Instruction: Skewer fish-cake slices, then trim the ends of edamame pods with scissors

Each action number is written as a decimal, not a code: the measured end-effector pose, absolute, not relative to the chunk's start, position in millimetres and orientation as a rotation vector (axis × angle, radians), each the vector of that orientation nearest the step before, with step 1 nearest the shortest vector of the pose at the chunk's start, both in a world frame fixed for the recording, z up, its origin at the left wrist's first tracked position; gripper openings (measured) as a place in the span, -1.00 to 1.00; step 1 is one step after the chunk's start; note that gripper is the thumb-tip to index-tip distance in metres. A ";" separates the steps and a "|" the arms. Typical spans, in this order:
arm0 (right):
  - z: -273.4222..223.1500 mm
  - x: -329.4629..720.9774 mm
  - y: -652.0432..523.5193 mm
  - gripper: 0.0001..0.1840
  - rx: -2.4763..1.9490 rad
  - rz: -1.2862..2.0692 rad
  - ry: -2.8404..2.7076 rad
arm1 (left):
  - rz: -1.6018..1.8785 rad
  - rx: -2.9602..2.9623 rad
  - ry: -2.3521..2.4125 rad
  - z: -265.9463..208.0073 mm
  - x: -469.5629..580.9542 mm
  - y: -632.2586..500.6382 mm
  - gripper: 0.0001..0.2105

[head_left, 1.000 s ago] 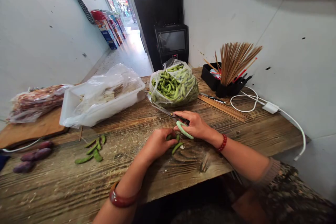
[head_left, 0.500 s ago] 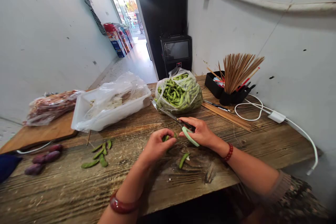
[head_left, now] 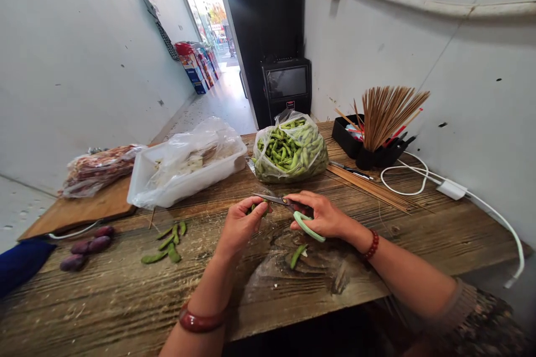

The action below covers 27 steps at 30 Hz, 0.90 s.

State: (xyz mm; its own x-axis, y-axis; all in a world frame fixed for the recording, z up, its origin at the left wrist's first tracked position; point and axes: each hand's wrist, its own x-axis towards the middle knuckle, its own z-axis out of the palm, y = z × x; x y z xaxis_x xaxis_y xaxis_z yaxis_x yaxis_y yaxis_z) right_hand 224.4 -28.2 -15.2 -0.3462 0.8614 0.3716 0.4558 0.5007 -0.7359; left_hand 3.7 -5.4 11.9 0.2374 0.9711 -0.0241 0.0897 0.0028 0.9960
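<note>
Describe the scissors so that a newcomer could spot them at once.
Start at the wooden table and find the bag of green pods near its far edge. In front of the bag, the right hand holds the scissors. Their pale green handle sets them apart from the brown sticks lying nearby.

You've a glossy dark-red bangle on your left, red beaded bracelet on your right, dark mottled sleeve, brownish cuff!

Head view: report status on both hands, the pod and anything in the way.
Left hand: pinching green pod. Right hand: gripping scissors, blades beside that pod. Left hand close to blades; nothing else visibly in the way.
</note>
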 end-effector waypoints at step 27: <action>-15.5 229.2 -29.0 -0.40 -1.109 0.625 -2.059 | 1.011 1.739 1.196 6.2 2.1 1.3 -0.88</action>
State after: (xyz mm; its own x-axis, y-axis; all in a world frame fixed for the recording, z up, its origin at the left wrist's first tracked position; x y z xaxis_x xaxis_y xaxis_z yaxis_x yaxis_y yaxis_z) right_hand 229.2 -29.0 -15.5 -0.3838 0.8526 0.3545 0.5119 0.5160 -0.6868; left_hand 2.1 1.3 6.2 0.2410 0.9542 0.1772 0.3334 -0.2528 0.9083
